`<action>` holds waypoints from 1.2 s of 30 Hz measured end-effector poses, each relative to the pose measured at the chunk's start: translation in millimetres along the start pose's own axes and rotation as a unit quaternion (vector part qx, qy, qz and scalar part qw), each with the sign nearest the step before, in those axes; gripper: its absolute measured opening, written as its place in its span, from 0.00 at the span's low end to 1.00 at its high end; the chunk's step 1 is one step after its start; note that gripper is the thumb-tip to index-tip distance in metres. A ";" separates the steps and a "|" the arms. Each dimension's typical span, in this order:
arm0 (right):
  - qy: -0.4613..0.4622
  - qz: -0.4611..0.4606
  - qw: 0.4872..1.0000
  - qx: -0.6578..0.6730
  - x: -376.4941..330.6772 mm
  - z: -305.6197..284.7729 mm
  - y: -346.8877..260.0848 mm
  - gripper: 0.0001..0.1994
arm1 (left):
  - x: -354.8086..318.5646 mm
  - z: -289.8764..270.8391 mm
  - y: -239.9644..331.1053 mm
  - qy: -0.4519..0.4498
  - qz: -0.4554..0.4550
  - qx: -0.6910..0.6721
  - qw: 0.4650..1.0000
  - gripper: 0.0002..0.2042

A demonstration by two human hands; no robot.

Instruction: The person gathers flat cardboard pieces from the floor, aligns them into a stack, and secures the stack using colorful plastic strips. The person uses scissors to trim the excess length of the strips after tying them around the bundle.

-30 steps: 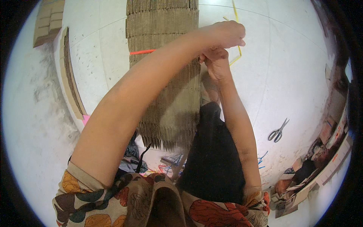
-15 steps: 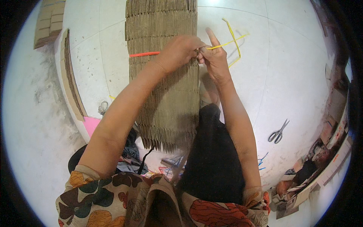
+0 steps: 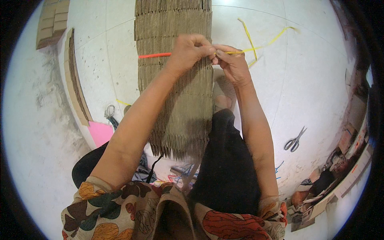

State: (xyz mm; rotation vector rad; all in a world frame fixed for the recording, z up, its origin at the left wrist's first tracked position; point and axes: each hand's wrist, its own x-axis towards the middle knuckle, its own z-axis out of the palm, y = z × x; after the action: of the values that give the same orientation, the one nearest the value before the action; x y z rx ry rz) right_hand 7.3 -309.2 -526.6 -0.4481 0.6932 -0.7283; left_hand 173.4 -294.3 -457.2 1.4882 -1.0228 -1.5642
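Left hand (image 3: 191, 50) and right hand (image 3: 232, 64) both pinching yellow strap (image 3: 264, 44) at right edge of stacked cardboard bundle (image 3: 176, 100) lying on floor (image 3: 312, 92), orange strap (image 3: 154, 55) crossing bundle, scissors (image 3: 295, 140) lying right, pink sheet (image 3: 100, 133) and flat cardboard (image 3: 76, 80) sitting left.

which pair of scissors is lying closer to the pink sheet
The scissors on the person's left, just above the pink sheet. The other scissors lie far off on the bare floor to the right.

Open floor (image 3: 304, 92) is seen right of the cardboard stack (image 3: 176, 104), broken only by yellow straps (image 3: 256, 44) and scissors (image 3: 295, 140). Leftward passage is narrowed by leaning cardboard sheets (image 3: 76, 80).
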 end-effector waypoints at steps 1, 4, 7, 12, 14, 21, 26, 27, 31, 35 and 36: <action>-0.019 0.005 1.000 0.010 0.9 -2.7 0.7 0.11 | -1.2 -1.4 1.3 -0.011 0.001 0.013 1.000 0.07; -0.071 0.036 0.997 0.012 2.2 -10.2 -3.5 0.08 | -0.5 -11.0 -1.0 -0.045 -0.009 0.061 0.997 0.07; -0.083 0.028 0.996 -0.010 3.1 -15.1 -2.4 0.06 | 5.7 -15.4 -7.8 -0.085 0.113 0.229 0.963 0.10; -0.037 -0.052 0.996 -0.062 -4.1 -3.9 3.6 0.07 | 15.6 -12.2 -21.2 -0.048 0.210 0.343 0.914 0.10; -0.007 -0.029 0.996 -0.084 -9.2 3.7 -3.2 0.06 | 14.3 -12.4 -23.1 -0.032 0.216 0.334 0.917 0.07; 0.070 -0.127 0.959 -0.243 -13.2 16.7 -2.3 0.07 | 13.3 -5.8 -22.7 0.007 0.207 0.335 0.919 0.04; 0.134 -0.409 0.713 -0.553 -3.3 27.9 11.9 0.07 | 14.8 -11.7 -21.3 -0.016 0.180 0.339 0.923 0.06; 0.158 -0.374 0.728 -0.553 -1.6 23.6 17.9 0.06 | 14.6 -11.0 -20.7 -0.021 0.146 0.293 0.945 0.06; 0.200 -0.264 0.803 -0.495 -1.0 27.4 23.7 0.05 | 27.3 -22.1 -20.1 -0.090 0.252 0.331 0.905 0.09; 0.194 -0.259 0.823 -0.467 -3.7 21.0 21.3 0.06 | 25.3 -21.5 -5.2 -0.171 0.023 0.246 0.954 0.08; 0.182 -0.256 0.828 -0.464 -4.8 18.7 18.0 0.06 | 25.7 -21.9 -3.5 -0.172 0.017 0.246 0.954 0.07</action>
State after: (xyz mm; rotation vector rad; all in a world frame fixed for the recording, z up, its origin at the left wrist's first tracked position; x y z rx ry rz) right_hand 26.0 -291.1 -522.3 -1.4614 1.3154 -0.9612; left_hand 193.9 -317.4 -471.3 1.5262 -1.7313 -1.6548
